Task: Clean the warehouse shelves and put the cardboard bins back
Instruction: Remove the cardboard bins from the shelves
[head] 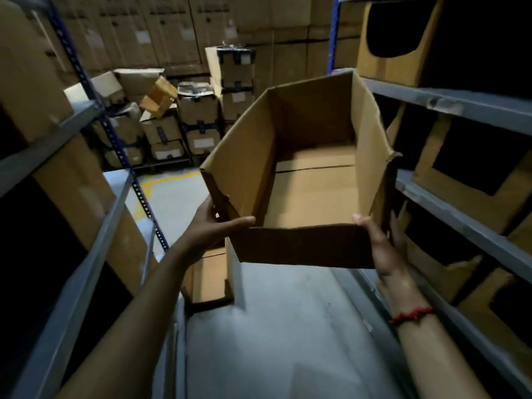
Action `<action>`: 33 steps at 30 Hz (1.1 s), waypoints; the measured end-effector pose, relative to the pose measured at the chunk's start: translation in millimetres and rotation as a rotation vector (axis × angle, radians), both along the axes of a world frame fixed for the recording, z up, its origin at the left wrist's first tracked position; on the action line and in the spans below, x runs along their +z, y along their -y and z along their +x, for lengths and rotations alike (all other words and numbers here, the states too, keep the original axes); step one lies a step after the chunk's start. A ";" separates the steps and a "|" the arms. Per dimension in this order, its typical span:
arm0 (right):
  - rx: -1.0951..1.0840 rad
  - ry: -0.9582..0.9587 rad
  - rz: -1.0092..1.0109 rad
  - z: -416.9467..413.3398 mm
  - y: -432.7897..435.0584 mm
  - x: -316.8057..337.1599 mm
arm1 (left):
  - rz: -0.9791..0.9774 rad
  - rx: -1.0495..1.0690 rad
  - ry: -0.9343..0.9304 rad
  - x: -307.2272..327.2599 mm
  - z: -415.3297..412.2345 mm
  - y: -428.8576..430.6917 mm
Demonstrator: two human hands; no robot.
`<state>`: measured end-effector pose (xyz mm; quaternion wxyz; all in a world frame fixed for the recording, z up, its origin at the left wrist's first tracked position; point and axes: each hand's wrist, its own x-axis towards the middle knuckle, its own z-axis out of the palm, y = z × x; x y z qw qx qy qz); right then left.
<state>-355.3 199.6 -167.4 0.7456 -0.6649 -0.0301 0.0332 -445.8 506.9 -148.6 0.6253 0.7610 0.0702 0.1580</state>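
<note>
An empty, open-topped cardboard bin [302, 174] hangs in the air in the aisle between two racks. My left hand [213, 226] grips its near left corner, thumb along the top of the near wall. My right hand [380, 243] grips the near right corner, thumb over the rim and fingers down the outer side. The bin's right wall lies close to the grey shelves [449, 102] on the right, which hold other cardboard bins [472, 194] with cut-out fronts.
Another cardboard bin [210, 277] stands on the grey floor below my left hand. A grey shelf rack [57, 133] with bins runs along the left. Stacked cartons [198, 125] fill the far end of the aisle.
</note>
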 end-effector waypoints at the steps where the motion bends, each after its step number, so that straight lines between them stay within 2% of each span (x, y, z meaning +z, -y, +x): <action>1: 0.020 -0.036 -0.003 9.5 -7.9 -15.9 | -0.083 -0.019 -0.035 2.1 -2.2 -6.6; 3: 0.064 -0.115 -0.037 26.8 -21.8 -49.1 | -0.299 -0.057 -0.160 4.6 1.1 -27.1; 5: 0.092 -0.167 -0.072 39.3 -36.6 -76.7 | -0.386 -0.064 -0.315 4.2 11.2 -54.0; 9: 0.122 -0.180 -0.114 56.0 -65.0 -112.7 | -0.225 -0.085 -0.702 -16.4 48.3 -99.3; 13: 0.198 -0.236 -0.227 92.1 -86.7 -162.0 | -0.146 0.005 -0.907 -63.7 96.4 -135.1; 16: 0.192 -0.272 -0.307 111.3 -106.9 -175.3 | -0.013 0.097 -0.937 -99.4 121.8 -145.9; 18: 0.192 -0.328 -0.316 124.5 -113.8 -184.0 | -0.011 0.143 -0.924 -119.2 132.5 -151.2; 24: 0.337 -0.342 -0.423 175.8 -123.5 -184.7 | 0.014 0.227 -0.831 -177.0 169.6 -162.6; 31: 0.511 -0.588 -0.304 289.8 -154.4 -195.0 | 0.139 0.285 -0.771 -233.6 230.5 -158.9; 33: 0.501 -0.657 -0.429 332.2 -168.4 -211.6 | 0.145 0.307 -0.773 -248.2 253.5 -166.8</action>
